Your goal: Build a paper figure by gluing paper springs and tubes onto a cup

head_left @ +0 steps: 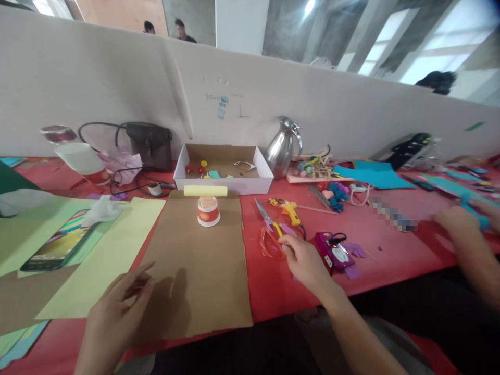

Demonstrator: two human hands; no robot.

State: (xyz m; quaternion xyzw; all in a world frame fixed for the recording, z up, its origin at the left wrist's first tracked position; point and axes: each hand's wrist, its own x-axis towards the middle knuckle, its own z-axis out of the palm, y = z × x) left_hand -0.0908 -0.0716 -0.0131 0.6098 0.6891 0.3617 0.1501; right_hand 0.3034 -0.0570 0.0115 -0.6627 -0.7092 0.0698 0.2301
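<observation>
My right hand (307,263) has its fingertips closed on the handle of a pair of scissors (264,211) lying on the red table, blades pointing away from me. My left hand (119,312) is open with loosely bent fingers and holds nothing. It is over the left edge of a brown cardboard sheet (207,276). Toward the back of that sheet stands an upside-down red and white paper cup (208,213). A pale yellow paper roll (205,191) lies across its top on a small support. Beside the scissors lies a yellow glue gun (289,211).
Behind the sheet is a white box (222,185) of small pieces, with a steel jug (282,148) beside it. A phone (58,242) lies on paper at left. Right are a purple device (334,250) and a co-worker's hands (459,224) near blue material. A white partition (136,88) stands behind.
</observation>
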